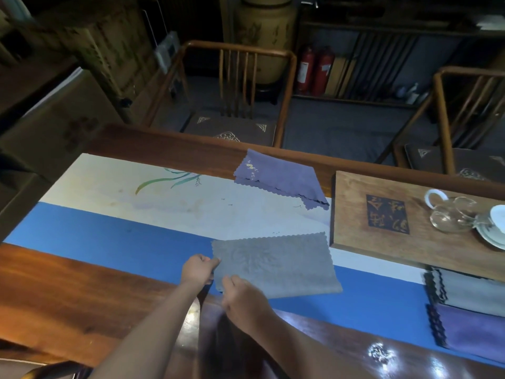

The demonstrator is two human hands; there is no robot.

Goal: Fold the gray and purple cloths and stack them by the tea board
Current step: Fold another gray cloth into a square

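"Why do the left hand (197,270) and right hand (240,295) pinch the gray cloth (276,265)?"

"To fold it. It lies just left of the tea board (382,214); the purple cloth (281,177) waits behind."

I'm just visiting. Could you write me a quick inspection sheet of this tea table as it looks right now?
Surface: wooden table under a blue and white runner.
Job's things: gray cloth lies flat on the runner; purple cloth loosely folded at the far edge; tea board to the right.
Clutter: folded cloths stacked by the board; glass pitcher and saucers on it.
Grippers: left hand and right hand pinch the gray cloth's left edge.
Cables: nothing seen.
Surroundings: wooden chairs, fire extinguishers.
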